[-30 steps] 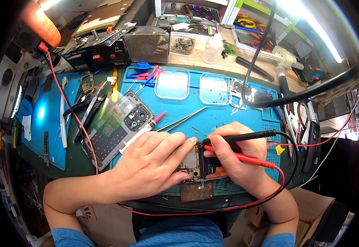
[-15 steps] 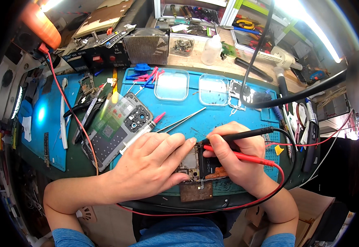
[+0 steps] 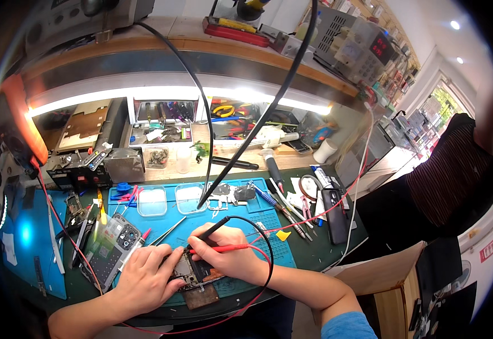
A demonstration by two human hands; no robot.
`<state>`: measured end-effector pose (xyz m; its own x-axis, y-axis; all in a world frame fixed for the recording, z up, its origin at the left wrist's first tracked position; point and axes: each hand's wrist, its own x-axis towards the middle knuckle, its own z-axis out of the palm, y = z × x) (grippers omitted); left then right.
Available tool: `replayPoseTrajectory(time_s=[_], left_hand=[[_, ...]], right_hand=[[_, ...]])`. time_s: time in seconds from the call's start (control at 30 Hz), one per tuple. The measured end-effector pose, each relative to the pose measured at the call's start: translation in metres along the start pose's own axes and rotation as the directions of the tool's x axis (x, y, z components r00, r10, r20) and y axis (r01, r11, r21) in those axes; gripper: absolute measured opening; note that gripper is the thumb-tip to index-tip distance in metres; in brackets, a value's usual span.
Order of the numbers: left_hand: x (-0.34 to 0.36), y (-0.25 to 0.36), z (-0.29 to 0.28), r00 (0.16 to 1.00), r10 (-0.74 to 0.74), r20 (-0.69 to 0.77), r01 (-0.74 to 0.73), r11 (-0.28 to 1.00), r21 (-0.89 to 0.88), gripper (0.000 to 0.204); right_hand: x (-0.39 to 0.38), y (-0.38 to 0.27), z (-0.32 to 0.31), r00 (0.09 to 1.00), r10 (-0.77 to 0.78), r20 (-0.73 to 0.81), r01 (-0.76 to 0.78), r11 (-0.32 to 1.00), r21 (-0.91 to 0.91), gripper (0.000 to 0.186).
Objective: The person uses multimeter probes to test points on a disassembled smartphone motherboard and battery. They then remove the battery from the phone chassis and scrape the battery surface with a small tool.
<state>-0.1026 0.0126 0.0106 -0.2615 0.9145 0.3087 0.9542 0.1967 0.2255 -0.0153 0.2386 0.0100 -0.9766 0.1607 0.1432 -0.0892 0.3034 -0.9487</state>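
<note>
Since the earlier frame, the head view has tipped up and swung right, so both hands sit lower and further left in it and a standing person (image 3: 444,175) shows at right; the grip itself looks unchanged. Nearest on the tabletop (image 3: 320,248) lies a brown plate (image 3: 201,298), and just beyond it the opened phone (image 3: 185,270), circuit board and black battery bare, over the blue mat (image 3: 280,271). The left hand (image 3: 145,277) covers the phone's left side, fingers close together; whether they pinch it I cannot tell. The right hand (image 3: 226,261) has its fingers clamped on a black probe (image 3: 217,226) and a red probe (image 3: 232,247), both tips near the phone's far edge; contact is too small to tell. Further off, tweezers (image 3: 170,230) lie near a grey phone back (image 3: 108,257), then come two clear trays (image 3: 152,201). Behind the mat stands a whitish bottle (image 3: 183,160), and above, a shelf (image 3: 173,35) carries a box with a red display (image 3: 357,48).
</note>
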Motion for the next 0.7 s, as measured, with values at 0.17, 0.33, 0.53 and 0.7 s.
replayPoseTrajectory(time_s=[0.17,0.33,0.53,0.7], left_hand=[[-0.0024,0.0000,-0.0005,1.000,0.007,-0.014,-0.007,1.000,0.010,0.066],[-0.0023,0.0006,0.0002,1.000,0.011,-0.022,-0.011,1.000,0.016,0.065],[-0.0022,-0.0003,0.0009,0.999,0.010,-0.051,-0.011,1.000,-0.029,0.061],[-0.0036,-0.0011,0.0013,0.999,-0.018,-0.051,0.015,0.998,-0.056,0.060]], right_hand=[[-0.0002,-0.0010,0.0025,1.000,0.003,-0.010,-0.002,1.000,0.018,0.012],[-0.0008,-0.0031,0.0019,1.000,0.010,-0.021,-0.010,1.000,0.011,0.012],[0.0003,-0.0052,0.0007,0.999,0.023,-0.022,-0.022,0.999,0.040,0.013],[0.0005,-0.0036,0.0013,1.000,-0.001,0.007,0.001,0.999,0.051,0.014]])
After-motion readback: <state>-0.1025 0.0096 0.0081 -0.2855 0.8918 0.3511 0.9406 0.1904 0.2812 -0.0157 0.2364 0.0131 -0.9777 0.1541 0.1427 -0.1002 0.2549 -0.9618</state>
